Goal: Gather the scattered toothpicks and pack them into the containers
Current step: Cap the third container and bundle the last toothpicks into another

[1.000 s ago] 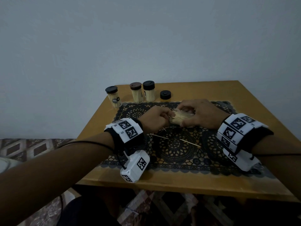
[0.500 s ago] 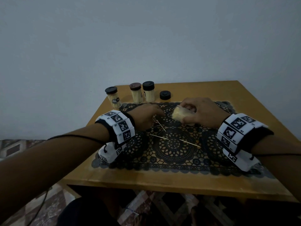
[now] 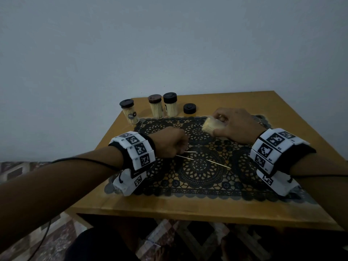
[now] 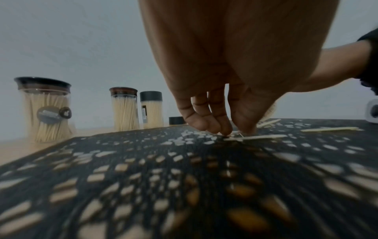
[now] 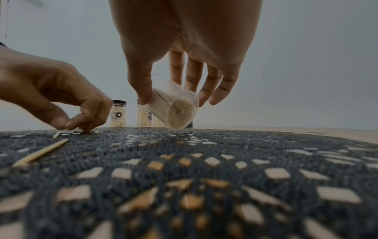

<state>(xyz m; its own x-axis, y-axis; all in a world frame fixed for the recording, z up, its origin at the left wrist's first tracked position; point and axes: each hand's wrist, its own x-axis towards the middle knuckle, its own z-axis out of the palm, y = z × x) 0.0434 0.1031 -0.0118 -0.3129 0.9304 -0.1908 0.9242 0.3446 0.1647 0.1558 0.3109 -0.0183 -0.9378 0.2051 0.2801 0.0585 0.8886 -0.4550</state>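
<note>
— Since a second ago the left hand [image 3: 169,142] has left the open container [image 3: 211,126] and come down on the black lace mat [image 3: 199,187], left of its centre medallion.
— How are the hands posed?
— Left: knuckles up, fingers curled, thumb and forefinger tips pinching the end of one toothpick [image 3: 190,152] that lies flat on the mat. Right hand [image 3: 235,125]: raised over the mat's far edge, thumb and fingers wrapped round the clear plastic container, which is tilted on its side and packed with pale wooden sticks.
— What else?
— Two loose toothpicks [image 3: 218,163], thin and pointed, at the mat's centre. Beyond its far edge, three capped containers [image 3: 156,108] stand upright on the wooden table [image 3: 169,208], a round black lid [image 3: 189,108] beside them.
</note>
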